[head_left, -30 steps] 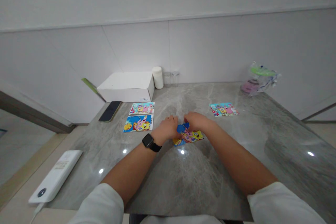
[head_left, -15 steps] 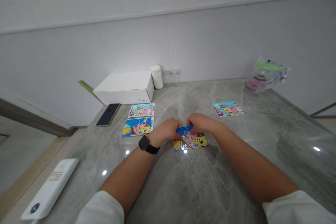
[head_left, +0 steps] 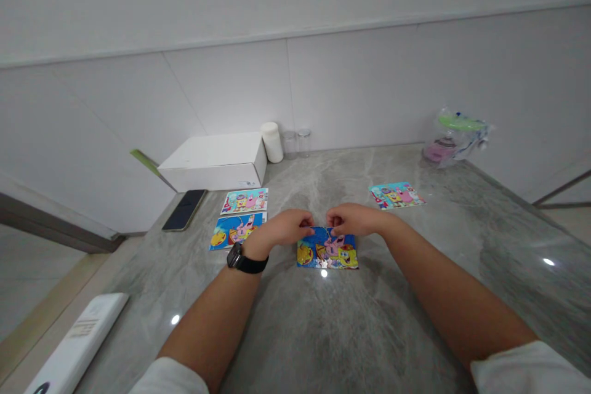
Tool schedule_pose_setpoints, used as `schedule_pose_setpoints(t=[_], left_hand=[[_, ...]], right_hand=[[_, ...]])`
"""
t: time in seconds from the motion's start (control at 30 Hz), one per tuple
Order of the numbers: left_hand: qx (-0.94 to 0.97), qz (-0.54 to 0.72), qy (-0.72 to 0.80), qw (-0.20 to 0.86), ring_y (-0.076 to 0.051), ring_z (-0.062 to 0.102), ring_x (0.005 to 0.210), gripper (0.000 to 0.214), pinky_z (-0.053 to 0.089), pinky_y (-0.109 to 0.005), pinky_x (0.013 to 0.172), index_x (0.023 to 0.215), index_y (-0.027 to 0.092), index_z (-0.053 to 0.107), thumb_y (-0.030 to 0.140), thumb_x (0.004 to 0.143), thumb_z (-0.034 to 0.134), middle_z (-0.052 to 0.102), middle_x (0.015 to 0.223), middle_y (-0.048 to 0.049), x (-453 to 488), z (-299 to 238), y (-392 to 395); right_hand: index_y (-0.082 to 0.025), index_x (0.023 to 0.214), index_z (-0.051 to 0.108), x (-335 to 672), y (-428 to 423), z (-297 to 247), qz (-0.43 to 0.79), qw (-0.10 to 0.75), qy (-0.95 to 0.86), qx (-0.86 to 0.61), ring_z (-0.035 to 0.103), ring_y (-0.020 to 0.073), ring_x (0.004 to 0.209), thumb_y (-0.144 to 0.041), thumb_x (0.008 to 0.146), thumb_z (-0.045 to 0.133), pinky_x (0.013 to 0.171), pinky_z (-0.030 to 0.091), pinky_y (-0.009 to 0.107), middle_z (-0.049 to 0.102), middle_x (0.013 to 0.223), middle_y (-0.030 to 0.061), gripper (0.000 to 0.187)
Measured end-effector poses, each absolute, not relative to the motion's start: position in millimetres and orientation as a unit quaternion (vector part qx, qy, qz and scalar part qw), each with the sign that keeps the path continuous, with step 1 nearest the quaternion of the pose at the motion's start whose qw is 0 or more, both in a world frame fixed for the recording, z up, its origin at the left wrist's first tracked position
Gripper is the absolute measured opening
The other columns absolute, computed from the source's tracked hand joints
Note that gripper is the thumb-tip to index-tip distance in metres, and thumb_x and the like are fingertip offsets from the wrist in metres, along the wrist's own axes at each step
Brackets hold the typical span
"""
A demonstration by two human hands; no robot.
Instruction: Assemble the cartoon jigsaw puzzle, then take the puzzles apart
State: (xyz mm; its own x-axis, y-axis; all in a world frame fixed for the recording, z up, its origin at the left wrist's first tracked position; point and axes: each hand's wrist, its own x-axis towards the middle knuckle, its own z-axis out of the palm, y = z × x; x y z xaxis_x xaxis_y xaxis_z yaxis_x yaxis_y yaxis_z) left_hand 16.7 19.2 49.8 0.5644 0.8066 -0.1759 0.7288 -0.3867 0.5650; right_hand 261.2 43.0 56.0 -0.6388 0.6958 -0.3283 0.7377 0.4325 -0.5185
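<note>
A blue cartoon picture card (head_left: 330, 253) lies on the grey marbled table in front of me, its lower edge towards me. My left hand (head_left: 293, 226) is closed in a pinch at its upper left edge, a black watch on that wrist. Opposite it, my right hand (head_left: 348, 220) pinches the upper edge right of the middle. The fingertips partly cover the card's top. Left of my left hand, a similar blue card (head_left: 233, 231) lies below a light cartoon card (head_left: 244, 201); my left hand and wrist overlap the blue one's corner in view.
Another light cartoon card (head_left: 397, 195) lies to the right. At the back stand a white box (head_left: 212, 160), a white bottle (head_left: 272, 143) and two clear jars (head_left: 303, 143). A phone (head_left: 184, 210) lies left, a white device (head_left: 78, 341) front left, a plastic-wrapped cup (head_left: 455, 138) back right.
The blue card has turned slightly and now lies straighter before me. Both hands have drawn back to its upper edge, showing more of the picture. The whole view has shifted slightly.
</note>
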Motion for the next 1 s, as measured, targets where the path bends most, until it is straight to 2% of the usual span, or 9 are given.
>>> schedule_pose_setpoints(t=[0.2,0.4,0.57,0.73,0.83,1.0], left_hand=[[0.829,0.085,0.459,0.308,-0.019,0.067,0.083,0.015,0.047,-0.028,0.073,0.097,0.021,0.074,0.028,0.091,0.062,0.076,0.092,-0.0021,10.1,56.7,21.3],[0.823,0.086,0.444,0.344,-0.021,0.071,0.094,0.034,0.05,-0.028,0.078,0.117,0.023,0.074,0.041,0.089,0.07,0.078,0.108,-0.0038,19.1,46.3,21.5],[0.828,0.074,0.452,0.324,-0.019,0.068,0.082,0.025,0.046,-0.027,0.07,0.101,0.021,0.078,0.039,0.094,0.062,0.079,0.095,-0.0024,25.6,37.3,22.4],[0.827,0.077,0.465,0.306,-0.018,0.065,0.078,0.023,0.044,-0.027,0.066,0.096,0.021,0.077,0.037,0.093,0.061,0.077,0.089,-0.0024,24.2,29.9,25.9],[0.83,0.069,0.464,0.301,-0.019,0.066,0.079,0.024,0.046,-0.027,0.069,0.098,0.021,0.077,0.038,0.094,0.06,0.077,0.092,-0.0032,23.2,26.6,27.8],[0.823,0.106,0.445,0.337,-0.02,0.069,0.088,0.028,0.049,-0.029,0.077,0.11,0.022,0.075,0.042,0.094,0.063,0.078,0.102,-0.0033,24.0,25.9,27.6]], right_hand=[[-0.018,0.098,0.073,265.3,48.1,49.1,-0.443,0.002,0.815,0.375,0.069,0.0169,0.079,-0.026,0.088,0.065,0.067,0.049,0.024,0.078,0.089,0.0023,0.015],[-0.017,0.094,0.072,258.3,48.5,36.7,-0.454,-0.05,0.805,0.379,0.065,0.0153,0.075,-0.027,0.086,0.065,0.065,0.049,0.023,0.073,0.082,0.0006,0.015],[-0.017,0.1,0.072,257.0,52.0,31.1,-0.477,-0.08,0.784,0.39,0.067,0.0159,0.076,-0.026,0.082,0.069,0.068,0.052,0.024,0.075,0.084,0.001,0.02],[-0.018,0.105,0.074,258.6,54.1,31.7,-0.439,-0.066,0.798,0.408,0.071,0.0177,0.083,-0.014,0.077,0.069,0.073,0.054,0.026,0.078,0.092,0.0027,0.029],[-0.018,0.103,0.075,257.7,53.1,33.7,-0.41,-0.07,0.806,0.42,0.071,0.0176,0.082,-0.011,0.076,0.068,0.074,0.054,0.026,0.078,0.091,0.0028,0.029],[-0.017,0.104,0.074,256.0,53.9,33.3,-0.473,-0.115,0.781,0.391,0.072,0.0177,0.085,-0.017,0.078,0.071,0.075,0.056,0.027,0.079,0.094,0.0032,0.027]])
